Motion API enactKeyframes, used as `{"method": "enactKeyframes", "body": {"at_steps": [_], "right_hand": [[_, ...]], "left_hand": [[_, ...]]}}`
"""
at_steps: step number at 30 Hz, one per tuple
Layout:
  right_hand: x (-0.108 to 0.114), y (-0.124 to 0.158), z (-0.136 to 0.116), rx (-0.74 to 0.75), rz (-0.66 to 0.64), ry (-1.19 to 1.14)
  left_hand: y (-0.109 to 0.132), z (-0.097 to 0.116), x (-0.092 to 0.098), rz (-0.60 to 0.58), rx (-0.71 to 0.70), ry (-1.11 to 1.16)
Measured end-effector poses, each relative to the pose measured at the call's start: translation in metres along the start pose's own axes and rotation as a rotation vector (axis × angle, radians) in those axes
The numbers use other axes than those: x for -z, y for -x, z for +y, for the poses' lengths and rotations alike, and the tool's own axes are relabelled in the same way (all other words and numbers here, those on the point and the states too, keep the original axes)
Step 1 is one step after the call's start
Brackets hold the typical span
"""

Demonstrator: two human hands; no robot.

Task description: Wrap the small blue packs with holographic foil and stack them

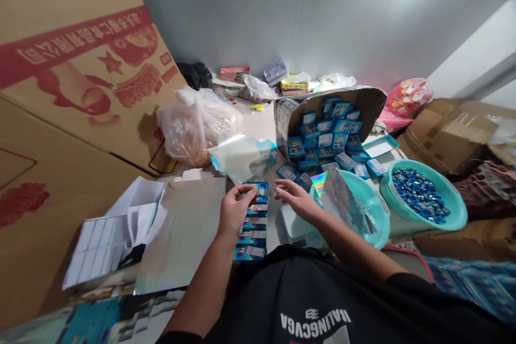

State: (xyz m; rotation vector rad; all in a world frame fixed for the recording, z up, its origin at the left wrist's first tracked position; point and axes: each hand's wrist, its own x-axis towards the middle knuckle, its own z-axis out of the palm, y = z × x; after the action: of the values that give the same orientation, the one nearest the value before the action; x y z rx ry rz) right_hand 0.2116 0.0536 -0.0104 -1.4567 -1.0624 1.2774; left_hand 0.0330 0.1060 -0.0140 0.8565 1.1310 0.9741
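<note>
My left hand [237, 207] is closed in a pinch over the far end of a row of small blue printed boxes [253, 236]. Between both hands shows a thin, greyish, see-through piece [266, 192], too small to name. Its left end meets my left thumb and finger. My right hand [297, 200] is just right of the row, fingertips bent together near the piece's other end; whether they grip it is hard to see. A white lidded container [297, 224] lies below my right hand, partly hidden by the forearm.
A tipped carton [373, 113] spills blue boxes [325, 140] beyond my right hand. Two turquoise basins stand right; the farther basin [457, 209] holds blue shiny round pieces [419, 193]. Left are a silvery sheet [183, 226], white label sheets [97, 247], a plastic bag [197, 123] and large cartons [76, 134].
</note>
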Motion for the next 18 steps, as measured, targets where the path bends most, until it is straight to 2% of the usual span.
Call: {"method": "enactKeyframes", "body": {"at_steps": [3, 6, 11, 15, 18], "right_hand": [[-0.016, -0.021, 0.001, -0.075, -0.073, -0.141], [-0.02, -0.03, 0.006, -0.092, -0.029, -0.187], [-0.02, -0.031, 0.018, -0.154, 0.022, -0.188], [-0.02, -0.029, 0.03, -0.219, 0.032, -0.19], [-0.02, -0.029, 0.04, -0.241, 0.036, -0.147]], "left_hand": [[-0.007, -0.002, -0.001, 0.01, 0.031, 0.019], [-0.015, -0.007, 0.001, 0.02, 0.019, -0.039], [-0.027, -0.011, 0.007, 0.038, -0.042, -0.208], [-0.035, -0.009, 0.01, -0.014, -0.118, -0.442], [-0.036, -0.01, 0.012, -0.034, -0.143, -0.535]]}}
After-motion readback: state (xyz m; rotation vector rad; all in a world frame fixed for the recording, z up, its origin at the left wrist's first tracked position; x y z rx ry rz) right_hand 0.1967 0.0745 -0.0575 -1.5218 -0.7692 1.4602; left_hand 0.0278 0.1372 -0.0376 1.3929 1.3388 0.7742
